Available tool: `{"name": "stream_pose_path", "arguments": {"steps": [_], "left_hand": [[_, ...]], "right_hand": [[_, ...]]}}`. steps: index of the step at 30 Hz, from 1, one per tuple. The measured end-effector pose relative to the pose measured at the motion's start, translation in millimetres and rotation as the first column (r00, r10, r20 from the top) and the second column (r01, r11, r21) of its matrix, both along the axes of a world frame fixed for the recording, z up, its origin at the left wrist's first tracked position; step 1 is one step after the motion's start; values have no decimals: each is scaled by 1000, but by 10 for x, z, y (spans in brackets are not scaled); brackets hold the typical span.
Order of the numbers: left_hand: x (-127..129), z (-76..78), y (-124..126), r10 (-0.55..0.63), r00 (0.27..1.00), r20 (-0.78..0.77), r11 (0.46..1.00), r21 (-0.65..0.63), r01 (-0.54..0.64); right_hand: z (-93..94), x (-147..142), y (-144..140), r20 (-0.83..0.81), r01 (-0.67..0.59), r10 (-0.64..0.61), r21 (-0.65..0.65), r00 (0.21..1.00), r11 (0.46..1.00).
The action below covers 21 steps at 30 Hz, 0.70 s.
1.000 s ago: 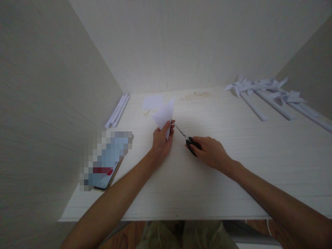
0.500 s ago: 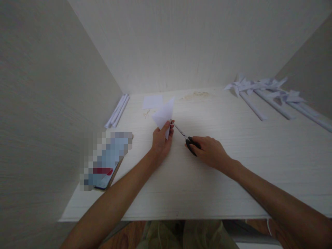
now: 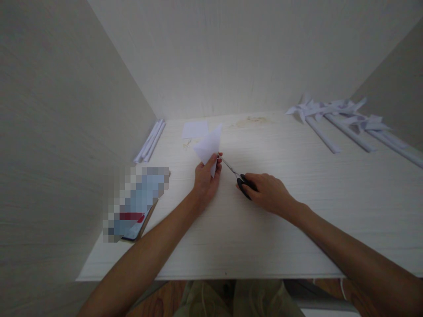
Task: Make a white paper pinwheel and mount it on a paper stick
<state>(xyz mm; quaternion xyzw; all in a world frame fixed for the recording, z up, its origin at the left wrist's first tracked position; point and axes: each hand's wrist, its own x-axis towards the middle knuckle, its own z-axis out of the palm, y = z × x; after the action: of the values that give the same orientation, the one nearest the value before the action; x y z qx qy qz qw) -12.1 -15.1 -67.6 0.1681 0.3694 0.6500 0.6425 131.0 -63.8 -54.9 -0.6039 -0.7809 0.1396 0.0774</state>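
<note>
Above the middle of the table, my left hand [image 3: 206,178] is closed on a white sheet of paper [image 3: 209,145], pinched between thumb and fingers with one corner pointing up. My right hand [image 3: 267,192] grips a pair of scissors [image 3: 245,186] by the black handles. The thin metal blades reach up and left to the paper's right edge, beside my left fingertips. Whether the blade tips are apart there I cannot tell, since the paper and fingers partly hide them.
A flat white paper square [image 3: 194,129] lies behind my left hand. Rolled paper tubes [image 3: 150,141] rest by the left wall, near a blurred phone [image 3: 142,202]. Paper pinwheel-like pieces on rolled sticks [image 3: 350,132] lie at the right. Small tan bits [image 3: 256,119] are at the back.
</note>
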Motion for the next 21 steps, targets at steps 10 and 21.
{"name": "stream_pose_path", "arguments": {"steps": [10,21], "left_hand": [[-9,-22,-2,-20,1000,-5,999,41,20],[-15,-26,0,-20,999,27,1000,11,19]], "right_hand": [[-21,15,15,1,2,-2,-12,1000,1000],[-34,25,28,-10,-7,7,-18,1000,1000]]}}
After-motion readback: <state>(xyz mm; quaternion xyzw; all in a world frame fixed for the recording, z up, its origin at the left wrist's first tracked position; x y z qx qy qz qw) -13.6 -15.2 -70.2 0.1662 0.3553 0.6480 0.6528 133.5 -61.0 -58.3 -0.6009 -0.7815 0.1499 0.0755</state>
